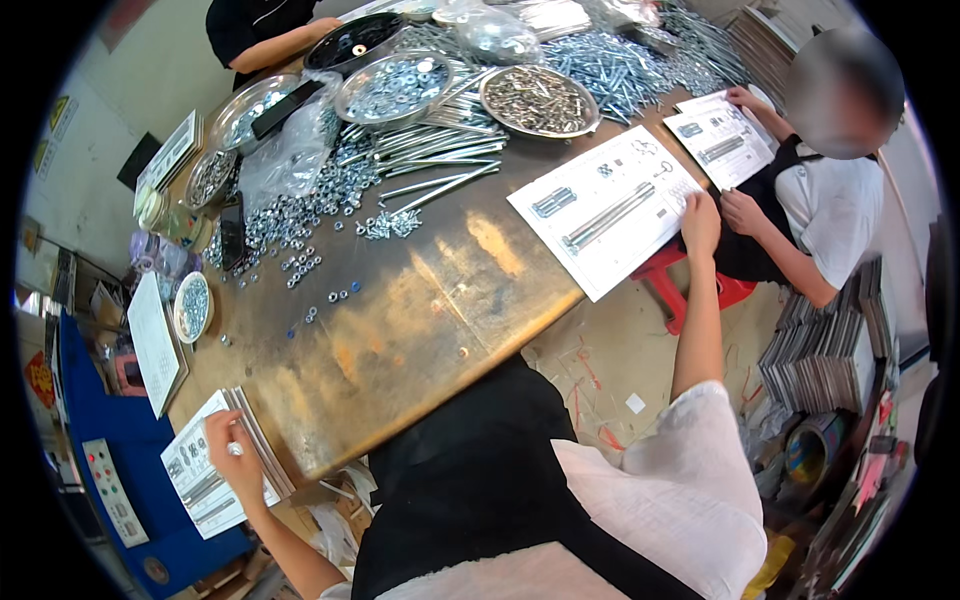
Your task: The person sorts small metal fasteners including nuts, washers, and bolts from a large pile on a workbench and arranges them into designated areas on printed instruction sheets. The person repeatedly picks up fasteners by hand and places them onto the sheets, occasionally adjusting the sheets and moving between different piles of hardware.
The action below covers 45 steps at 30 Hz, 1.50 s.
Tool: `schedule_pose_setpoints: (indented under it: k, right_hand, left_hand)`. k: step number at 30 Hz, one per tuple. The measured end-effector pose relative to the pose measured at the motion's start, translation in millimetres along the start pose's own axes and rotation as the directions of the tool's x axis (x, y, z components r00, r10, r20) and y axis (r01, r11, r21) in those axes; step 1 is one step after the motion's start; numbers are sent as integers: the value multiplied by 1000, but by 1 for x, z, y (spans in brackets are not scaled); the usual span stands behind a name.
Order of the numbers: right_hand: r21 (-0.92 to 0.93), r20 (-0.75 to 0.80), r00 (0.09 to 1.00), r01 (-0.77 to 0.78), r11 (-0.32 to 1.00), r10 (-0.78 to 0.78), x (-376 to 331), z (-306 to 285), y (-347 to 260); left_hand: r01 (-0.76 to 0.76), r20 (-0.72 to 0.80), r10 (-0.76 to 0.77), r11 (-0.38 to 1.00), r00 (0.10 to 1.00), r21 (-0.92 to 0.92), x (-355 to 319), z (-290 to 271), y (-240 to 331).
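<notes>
- Partly over the bench point(430, 330) at right, pinching a printed sheet point(605, 215) in the right hand point(701, 225).
- At lower left, touching a sheet stack point(198, 485) with the left hand point(233, 455); cannot tell if gripping.
- With 2 hands well apart.

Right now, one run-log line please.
left hand: at card stack | right hand: holding printed card | table: bolts, nuts

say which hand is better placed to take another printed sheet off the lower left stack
Likely the left hand: it is at that stack, while the right hand holds a separate printed sheet far to the right.
</notes>
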State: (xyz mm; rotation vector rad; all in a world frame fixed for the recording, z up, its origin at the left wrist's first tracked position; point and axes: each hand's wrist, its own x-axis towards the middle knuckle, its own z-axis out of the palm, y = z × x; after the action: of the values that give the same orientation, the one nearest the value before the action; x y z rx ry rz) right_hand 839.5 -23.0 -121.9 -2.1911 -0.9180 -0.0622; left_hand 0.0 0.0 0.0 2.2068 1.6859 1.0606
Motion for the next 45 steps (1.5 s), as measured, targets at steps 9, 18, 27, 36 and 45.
schedule_pose_setpoints:
  k: [9,18,27,36,45]
  right_hand:
    - [-273,169,977,176,946,-133,105,17,69]
    - [18,289,949,125,992,-125,60,13,79]
    - [167,325,927,136,976,-185,-112,20,-60]
    - [241,548,810,86,967,-208,-237,29,-186]
    - [252,657,692,173,952,-300,-270,50,-241]
  left_hand:
    - [-88,238,71,994,969,63,7,38,83]
    - [-55,246,73,995,967,-80,-22,82,91]
    - [247,582,-46,930,812,-272,-25,164,129]
    - [603,436,-455,737,777,-307,-76,113,36]
    - [590,271,-546,799,793,-114,-85,69,5]
